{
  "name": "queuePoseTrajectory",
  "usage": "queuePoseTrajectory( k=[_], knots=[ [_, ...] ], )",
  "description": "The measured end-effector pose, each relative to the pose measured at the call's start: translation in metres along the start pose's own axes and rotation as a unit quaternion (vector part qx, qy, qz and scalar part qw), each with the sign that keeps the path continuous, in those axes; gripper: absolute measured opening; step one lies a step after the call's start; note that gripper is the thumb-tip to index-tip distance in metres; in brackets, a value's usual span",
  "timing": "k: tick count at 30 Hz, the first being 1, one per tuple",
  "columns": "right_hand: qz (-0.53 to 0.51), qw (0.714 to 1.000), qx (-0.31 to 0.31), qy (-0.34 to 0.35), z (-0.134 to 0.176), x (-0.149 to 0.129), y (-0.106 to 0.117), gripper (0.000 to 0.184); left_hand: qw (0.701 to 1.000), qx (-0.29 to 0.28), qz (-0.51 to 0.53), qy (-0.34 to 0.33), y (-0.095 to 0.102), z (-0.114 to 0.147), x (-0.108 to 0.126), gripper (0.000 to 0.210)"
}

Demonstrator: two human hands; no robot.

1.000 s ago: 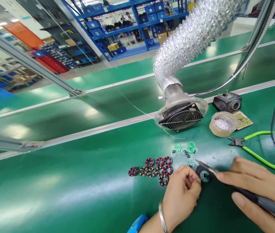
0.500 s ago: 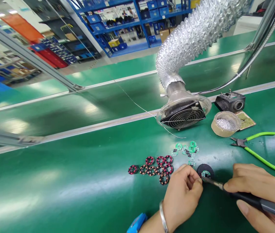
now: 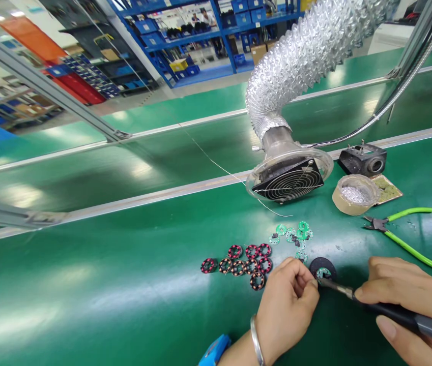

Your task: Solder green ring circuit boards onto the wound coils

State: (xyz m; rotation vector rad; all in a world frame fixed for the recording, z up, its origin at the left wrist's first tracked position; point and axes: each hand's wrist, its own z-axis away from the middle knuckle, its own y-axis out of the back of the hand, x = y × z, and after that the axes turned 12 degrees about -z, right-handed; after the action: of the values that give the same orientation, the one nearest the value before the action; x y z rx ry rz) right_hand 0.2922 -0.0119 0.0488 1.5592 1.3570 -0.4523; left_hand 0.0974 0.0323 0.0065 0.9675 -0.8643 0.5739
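Note:
In my right hand (image 3: pixel 414 305) is a soldering iron (image 3: pixel 395 311), held like a pen. Its tip reaches a small green ring-shaped circuit board (image 3: pixel 323 273) seated on a round black holder (image 3: pixel 322 265). My left hand (image 3: pixel 289 304) is closed in a pinch at the board's left edge. What its fingertips hold is too small and hidden to make out. Left of that hand lie several small wound coil rings (image 3: pixel 251 266), red-black and copper-coloured. Behind the holder, several loose green circuit boards (image 3: pixel 291 235) are scattered on the green bench mat (image 3: pixel 124 284).
A fume extractor (image 3: pixel 290 180) with a silver hose hangs above the bench, a thin wire crossing before it. At right are a round tub (image 3: pixel 355 194) of silvery bits, a yellowish sponge (image 3: pixel 385 189), a black metal block (image 3: pixel 364 158) and green-handled cutters (image 3: pixel 379 223).
The soldering iron and my right hand have shifted very slightly to the right. My left hand keeps its pinch in the same place.

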Motion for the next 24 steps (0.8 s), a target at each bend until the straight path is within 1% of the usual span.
queuePoseTrajectory(
  k=[4, 8, 11, 13, 15, 17, 20, 22, 24],
  knots=[
    [0.006, 1.0, 0.021, -0.004, 0.003, 0.0, 0.002, 0.023, 1.0, 0.006, 0.014, -0.002, -0.001, 0.0, -0.001, 0.013],
    [0.049, 0.999, 0.018, 0.014, 0.006, 0.01, 0.004, 0.033, 1.0, 0.005, 0.007, -0.003, -0.001, 0.001, -0.001, 0.013],
    [0.066, 0.997, 0.034, 0.029, 0.008, 0.023, -0.003, 0.039, 1.0, 0.003, 0.005, -0.005, -0.001, 0.001, -0.001, 0.013],
    [0.066, 0.996, 0.047, 0.031, 0.007, 0.03, -0.011, 0.037, 1.0, 0.003, 0.004, -0.007, -0.001, 0.0, 0.0, 0.012],
    [0.072, 0.996, 0.038, 0.022, 0.004, 0.034, -0.017, 0.033, 1.0, 0.003, 0.004, -0.008, -0.001, 0.0, 0.0, 0.012],
    [0.08, 0.997, 0.01, 0.011, 0.002, 0.036, -0.022, 0.031, 1.0, 0.003, 0.01, -0.008, -0.001, 0.0, -0.001, 0.011],
    [0.08, 0.996, -0.033, -0.001, 0.001, 0.039, -0.027, 0.036, 1.0, -0.003, 0.019, -0.008, -0.001, 0.001, -0.002, 0.011],
    [0.074, 0.996, -0.045, 0.003, 0.001, 0.042, -0.03, 0.036, 1.0, -0.007, 0.021, -0.01, -0.001, 0.001, -0.002, 0.011],
    [0.071, 0.996, -0.042, 0.02, 0.001, 0.044, -0.031, 0.035, 1.0, -0.008, 0.023, -0.016, -0.002, 0.002, -0.003, 0.012]
  ],
)
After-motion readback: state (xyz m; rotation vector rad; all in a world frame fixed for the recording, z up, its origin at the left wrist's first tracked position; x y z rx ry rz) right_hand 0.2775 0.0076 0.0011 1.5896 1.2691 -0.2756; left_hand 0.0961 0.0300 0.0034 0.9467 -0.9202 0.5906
